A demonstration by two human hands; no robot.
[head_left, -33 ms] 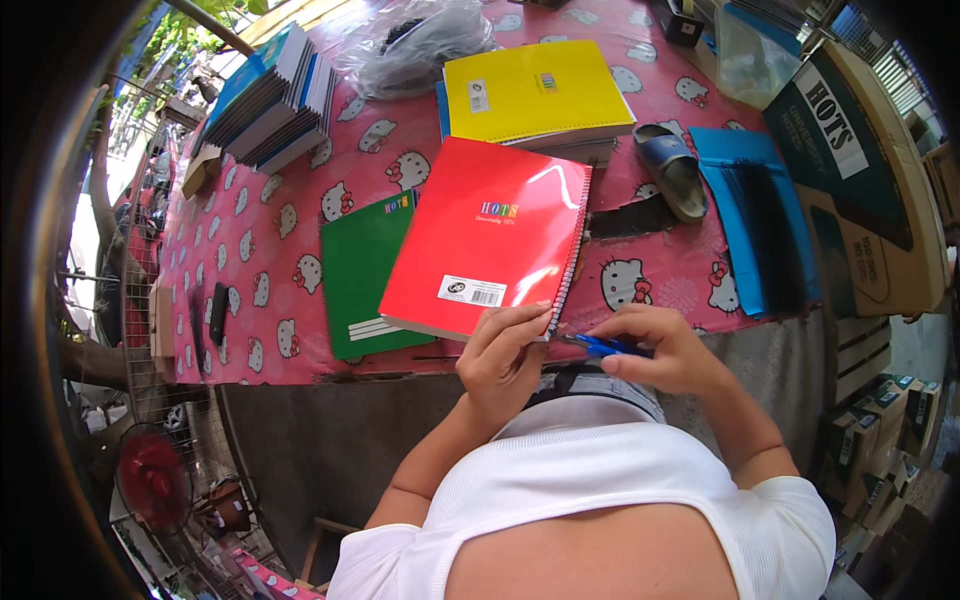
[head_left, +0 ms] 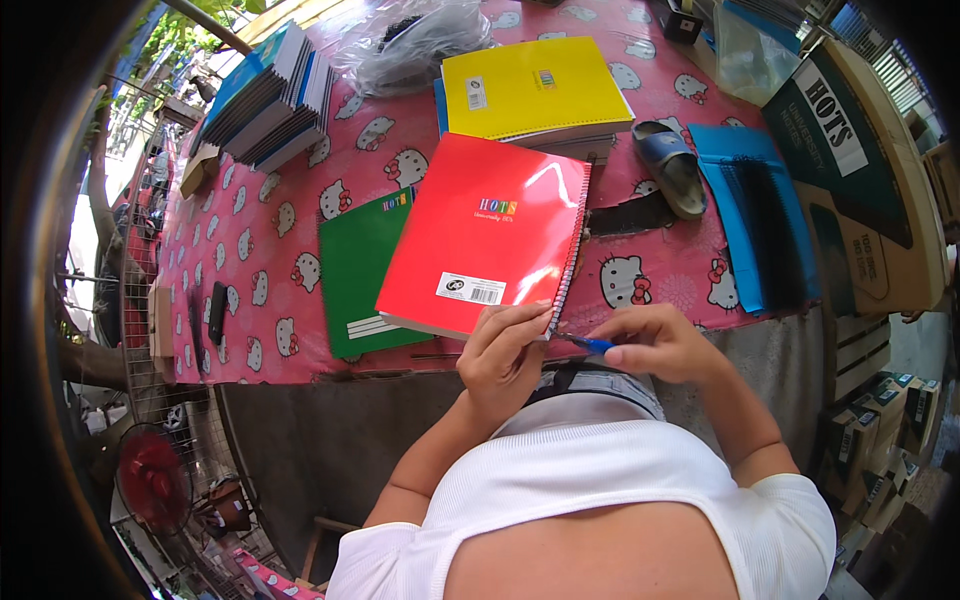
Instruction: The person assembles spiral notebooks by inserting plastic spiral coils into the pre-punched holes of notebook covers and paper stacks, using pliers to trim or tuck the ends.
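A red spiral notebook (head_left: 480, 235) lies at a slant near the table's front edge, its coil along the right side. My left hand (head_left: 502, 355) is closed on its lower right corner, thumb underneath and fingers on the cover. My right hand (head_left: 665, 342) is wrapped round small blue-handled pliers (head_left: 598, 345). Their metal tip meets the bottom end of the coil, beside my left fingertips; whether it grips the wire is too small to tell. Partly under the red notebook lies a green notebook (head_left: 362, 285). Behind it sits a stack topped by a yellow notebook (head_left: 540, 90).
A pink patterned cloth covers the table (head_left: 270, 330). Blue-covered notebooks (head_left: 270, 95) are piled at the far left, near a clear plastic bag (head_left: 415, 50). To the right are a slipper (head_left: 670, 170), black coils on a blue sheet (head_left: 760, 220) and a cardboard box (head_left: 865, 180).
The pliers' blue handles, spread apart before, are now squeezed together in my right hand. The red notebook has shifted very slightly; my left hand keeps its hold.
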